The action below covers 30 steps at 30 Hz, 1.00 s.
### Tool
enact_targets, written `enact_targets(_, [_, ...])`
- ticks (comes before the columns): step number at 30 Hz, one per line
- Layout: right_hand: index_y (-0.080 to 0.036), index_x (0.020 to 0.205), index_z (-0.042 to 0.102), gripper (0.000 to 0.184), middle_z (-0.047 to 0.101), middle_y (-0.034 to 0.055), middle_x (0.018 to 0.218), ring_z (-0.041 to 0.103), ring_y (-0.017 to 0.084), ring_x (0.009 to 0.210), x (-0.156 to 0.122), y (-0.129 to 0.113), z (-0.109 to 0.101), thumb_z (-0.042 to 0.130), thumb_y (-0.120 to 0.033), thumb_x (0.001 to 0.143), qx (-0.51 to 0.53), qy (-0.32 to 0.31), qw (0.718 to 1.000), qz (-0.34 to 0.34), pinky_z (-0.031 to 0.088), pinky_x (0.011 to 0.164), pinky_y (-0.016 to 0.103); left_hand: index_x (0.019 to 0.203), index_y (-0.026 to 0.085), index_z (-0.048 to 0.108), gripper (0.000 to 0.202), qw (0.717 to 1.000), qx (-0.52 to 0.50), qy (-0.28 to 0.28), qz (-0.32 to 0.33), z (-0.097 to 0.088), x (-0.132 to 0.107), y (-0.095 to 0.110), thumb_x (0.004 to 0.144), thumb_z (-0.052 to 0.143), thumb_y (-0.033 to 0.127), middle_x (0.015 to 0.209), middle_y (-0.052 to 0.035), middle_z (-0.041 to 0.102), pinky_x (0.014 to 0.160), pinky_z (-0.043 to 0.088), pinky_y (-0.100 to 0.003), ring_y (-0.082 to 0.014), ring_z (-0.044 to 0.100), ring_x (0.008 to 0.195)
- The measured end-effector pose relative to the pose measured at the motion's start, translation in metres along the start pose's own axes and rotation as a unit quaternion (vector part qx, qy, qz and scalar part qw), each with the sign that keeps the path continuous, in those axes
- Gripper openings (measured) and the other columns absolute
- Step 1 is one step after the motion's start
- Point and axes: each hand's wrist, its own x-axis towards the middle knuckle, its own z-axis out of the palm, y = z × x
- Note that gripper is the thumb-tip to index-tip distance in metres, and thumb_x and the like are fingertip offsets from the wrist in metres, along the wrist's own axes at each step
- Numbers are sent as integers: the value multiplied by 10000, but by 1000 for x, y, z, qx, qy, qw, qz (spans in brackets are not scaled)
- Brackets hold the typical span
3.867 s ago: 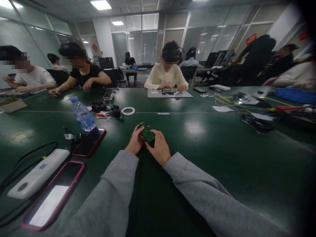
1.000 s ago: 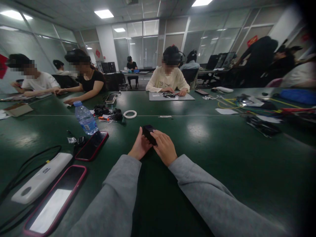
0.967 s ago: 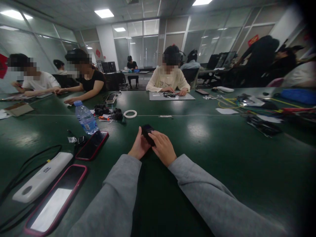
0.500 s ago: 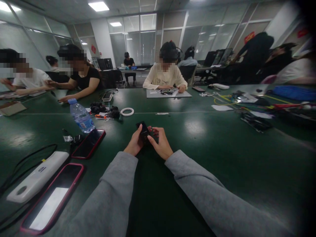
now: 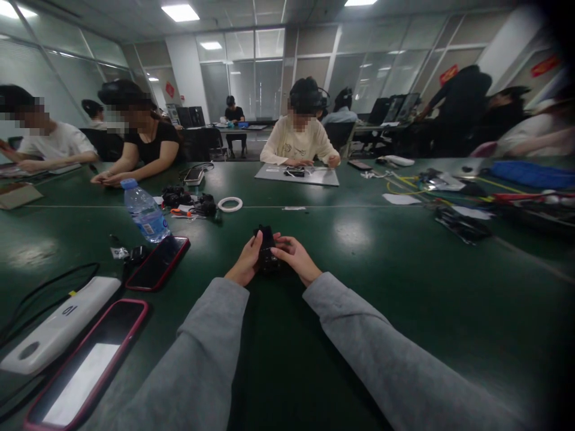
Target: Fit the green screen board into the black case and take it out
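Head view: we now hold the black device (image 5: 266,245) straighter, left hand (image 5: 244,263) fingers clamped on it, right hand (image 5: 300,260) touching, grip unclear, keeping handling two-handed.

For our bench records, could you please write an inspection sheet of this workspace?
Surface: glossy green tabletop, crossed by a pale seam.
Job's things: small black boxy device, in hand; finer details unclear.
Clutter: clear plastic bottle with blue cap, black phone in red case, pink-rimmed phone, white oblong unit.
Hands: left hand grips the device; right hand touches its side, grip unclear.
Cables: thin black cable beside the white unit.
Surroundings: people seated nearby, one opposite in a cream top; glass partition behind.
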Motion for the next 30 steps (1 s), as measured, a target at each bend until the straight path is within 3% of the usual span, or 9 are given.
enact_targets(3, [-171,973,447,579,607,32,926,600,147,856,1,-2,-1,808,-387,575,15,33,999,-2,488,770,278,1129,138,586,498,1000,4,7,8,-4,3,-3,767,621,478,1113,-153,639,912,463,-398,-230,624,988])
enact_targets(7, [-171,948,452,585,596,18,876,587,125,767,3,-1,-5,803,-429,559,30,80,996,-12,479,692,244,1141,154,564,561,999,39,7,19,-12,6,-5,626,781,189,1024,-104,655,944,424,-385,-193,624,942])
enact_targets(9, [-168,957,456,586,588,17,869,579,118,743,5,0,-8,794,-447,567,31,93,995,-13,470,663,233,1161,158,555,618,998,57,4,29,-15,7,-4,590,788,122,1017,-96,651,965,401,-394,-190,613,959])
enact_targets(23, [-173,892,446,576,571,-10,803,562,109,702,2,-4,-7,820,-431,538,54,88,995,2,453,657,229,1102,125,566,565,998,47,28,30,-15,5,3,582,787,118,924,-79,672,916,433,-362,-173,634,870])
enact_targets(30, [-174,1075,457,629,603,46,943,602,149,827,5,1,-11,785,-437,607,39,58,998,6,497,748,283,1079,119,573,555,999,31,32,31,-15,6,3,568,789,106,922,-77,678,911,433,-346,-158,640,847])
